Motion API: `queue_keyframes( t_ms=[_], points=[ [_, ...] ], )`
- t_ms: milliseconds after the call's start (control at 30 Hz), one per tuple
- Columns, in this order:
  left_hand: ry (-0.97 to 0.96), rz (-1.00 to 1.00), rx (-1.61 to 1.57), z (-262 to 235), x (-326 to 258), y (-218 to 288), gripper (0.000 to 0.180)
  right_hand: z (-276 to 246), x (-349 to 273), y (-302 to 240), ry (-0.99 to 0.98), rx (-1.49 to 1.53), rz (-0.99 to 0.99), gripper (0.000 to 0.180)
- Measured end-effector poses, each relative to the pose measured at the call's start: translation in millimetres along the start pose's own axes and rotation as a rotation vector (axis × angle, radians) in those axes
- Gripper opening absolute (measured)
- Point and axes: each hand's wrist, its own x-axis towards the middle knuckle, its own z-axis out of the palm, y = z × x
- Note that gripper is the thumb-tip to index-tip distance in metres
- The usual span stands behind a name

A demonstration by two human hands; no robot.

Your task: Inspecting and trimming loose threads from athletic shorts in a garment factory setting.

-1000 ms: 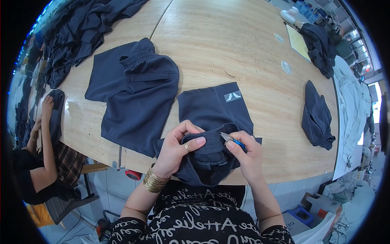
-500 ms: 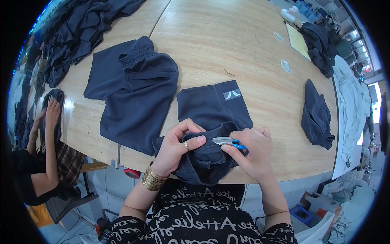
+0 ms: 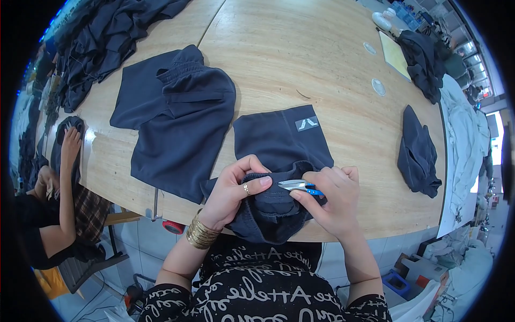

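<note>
Thread snips at garment waistband, table edge.
Right hand (image 3: pixel 330 196) is clamping blue-handled snips (image 3: pixel 300 186), long axis level, blades pointing leftward; left hand (image 3: pixel 236 190) is pinching the dark garment (image 3: pixel 273 155) beside them, fingers curled.

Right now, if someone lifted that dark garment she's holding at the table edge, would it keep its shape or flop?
Probably flop: the dark garment already bunches and sags where the left hand pinches it. It likely feels light, being thin knit cloth lying flat on the wooden table. Pushed, it would more likely wrinkle than slide.
</note>
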Motion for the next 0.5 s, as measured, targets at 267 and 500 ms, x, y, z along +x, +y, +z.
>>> queue_keyframes(
  t_ms=[267, 500],
  points=[
    [-0.006, -0.018, -0.001, -0.8, 0.3, -1.6, 0.009, 5.4, -3.0, 0.9, 0.035, -0.009, -0.006, 0.023],
    [-0.016, -0.001, -0.004, -2.4, 0.8, 0.7, 0.008, 3.4, -1.9, 1.8, 0.029, -0.015, -0.005, 0.024]
  ],
)
